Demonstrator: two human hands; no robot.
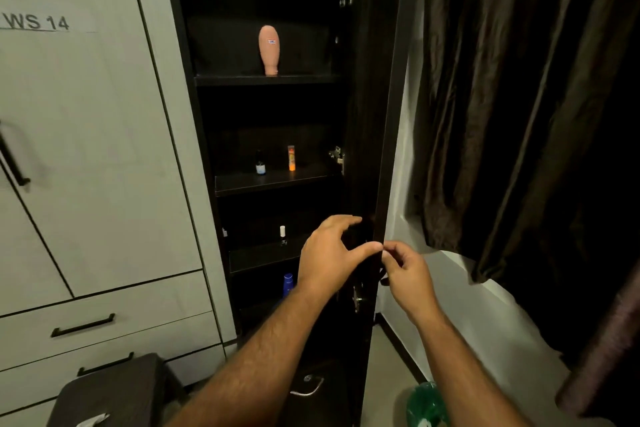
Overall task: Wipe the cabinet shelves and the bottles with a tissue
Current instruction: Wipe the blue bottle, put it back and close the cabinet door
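- The left hand (pixel 330 253) curls its fingers round the inner face of the open cabinet door (pixel 388 149), thumb at the door's edge.
- The right hand (pixel 403 269) pinches that same edge from the outer side; neither hand holds a tissue.
- Just left, a small white-capped bottle (pixel 283 235) stands on a low shelf (pixel 263 255); it looks light and easy to topple, so take it by the body.
- Higher and farther stand a dark dropper bottle (pixel 260 163), probably glass and fragile, and an orange tube (pixel 291 158).
- On the top shelf, the pink bottle (pixel 269 49) stands cap-down; it is likely soft plastic, so hold it mid-body.
- A white scrap (pixel 90 421), possibly the tissue, lies near left.
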